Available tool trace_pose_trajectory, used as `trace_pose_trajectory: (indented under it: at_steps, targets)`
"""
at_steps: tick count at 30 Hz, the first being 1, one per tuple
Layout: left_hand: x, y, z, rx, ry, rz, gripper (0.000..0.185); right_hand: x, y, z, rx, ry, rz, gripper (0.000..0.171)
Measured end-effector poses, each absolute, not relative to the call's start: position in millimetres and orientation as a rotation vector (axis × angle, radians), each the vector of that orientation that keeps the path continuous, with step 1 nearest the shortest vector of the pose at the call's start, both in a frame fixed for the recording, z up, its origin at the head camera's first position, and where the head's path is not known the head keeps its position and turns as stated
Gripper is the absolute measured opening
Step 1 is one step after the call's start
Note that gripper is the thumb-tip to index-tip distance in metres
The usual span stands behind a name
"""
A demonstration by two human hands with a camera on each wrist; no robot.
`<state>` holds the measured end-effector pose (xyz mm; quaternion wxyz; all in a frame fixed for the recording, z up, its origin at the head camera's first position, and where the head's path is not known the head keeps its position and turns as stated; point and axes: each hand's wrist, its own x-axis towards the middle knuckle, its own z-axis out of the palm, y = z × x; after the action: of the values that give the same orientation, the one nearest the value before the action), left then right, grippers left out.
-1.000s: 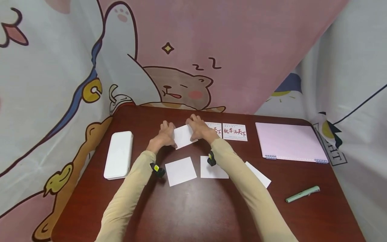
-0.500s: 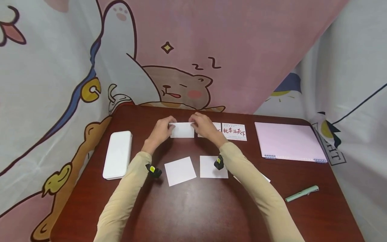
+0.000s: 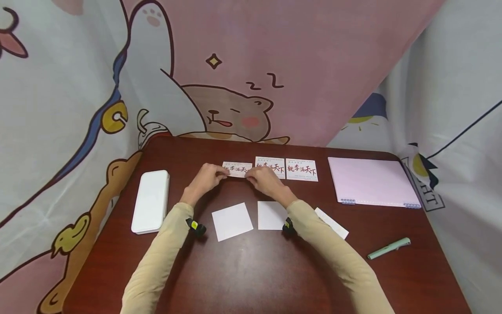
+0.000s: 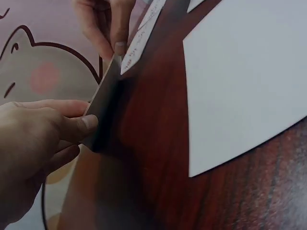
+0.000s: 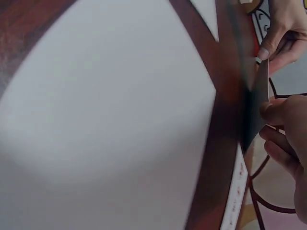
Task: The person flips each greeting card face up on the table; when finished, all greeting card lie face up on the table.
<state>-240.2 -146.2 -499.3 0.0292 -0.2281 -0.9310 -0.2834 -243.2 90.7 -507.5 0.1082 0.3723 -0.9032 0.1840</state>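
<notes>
A small card (image 3: 236, 167) with red Chinese characters on its visible face is pinched at both ends, tilted near the back of the table. My left hand (image 3: 205, 180) holds its left end between thumb and fingers; my right hand (image 3: 269, 181) grips the right end. Both wrist views show the card (image 4: 102, 96) nearly edge-on, its near side in shadow. Two matching printed cards lie to its right, the closer one (image 3: 276, 165) partly behind my right hand, the farther printed card (image 3: 302, 169) fully visible.
Nearer on the table lie a blank white card (image 3: 232, 221), a second blank card (image 3: 270, 215) and a third white card (image 3: 331, 222), the latter two partly under my right arm. A white case (image 3: 150, 201) lies left; a pink notebook (image 3: 372, 181) and green pen (image 3: 389, 248) lie right.
The card was lifted and turned over: its blank white side faced up before, and the red characters show now. Both hands went from spread over it to pinching its ends.
</notes>
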Motion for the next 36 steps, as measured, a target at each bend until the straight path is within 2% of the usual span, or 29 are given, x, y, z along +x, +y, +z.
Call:
trace_pose_trajectory:
  at_steps: [9,36]
  targets:
    - [-251,-147,-520,-0.706,-2.876,-0.882,0.016,-244,83,-520,0.982,-2.754,0.466,0.012]
    - [-256,-137,-526,-0.533,-2.916,-0.967,0.019,-250,86,-523,0.958,-2.733,0.405,0.011]
